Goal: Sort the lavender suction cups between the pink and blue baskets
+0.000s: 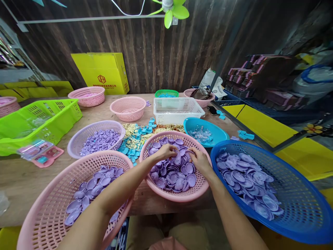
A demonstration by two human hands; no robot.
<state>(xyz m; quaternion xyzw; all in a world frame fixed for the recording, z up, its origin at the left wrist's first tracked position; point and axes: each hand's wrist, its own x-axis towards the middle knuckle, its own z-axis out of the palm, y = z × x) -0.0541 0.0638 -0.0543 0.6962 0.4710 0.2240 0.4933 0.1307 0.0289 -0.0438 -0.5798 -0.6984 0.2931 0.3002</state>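
- Purple oval piece (pixel 177 158): lies at the hands, above the heap in the central pink basket (pixel 176 198); its long axis runs roughly from 12 to 6 o'clock, its hollow face turned toward the viewer.
- Heaped purple pieces (pixel 191 180): axes point in mixed directions; some show the hollow side, others the domed back.
- Appearance: shallow, shell-like ovals in smooth lilac, faintly glossy, with thin raised rims.
- Left hand (pixel 166 152): at 11 o'clock in the basket, fingers curled together, tips touching the upper edge of the oval piece; the firmness of the grip cannot be told.
- Right hand (pixel 199 159): at 2 o'clock, apart from the left, fingers bent over the heap; whether they clamp a piece cannot be told.
- Surroundings, from the central basket: blue basket (pixel 307 210) of similar pieces at 4 o'clock; large pink basket (pixel 45 208), likewise part-filled, at 8; turquoise basin (pixel 221 134) with clear parts at 1; white basket (pixel 173 119) at 12.
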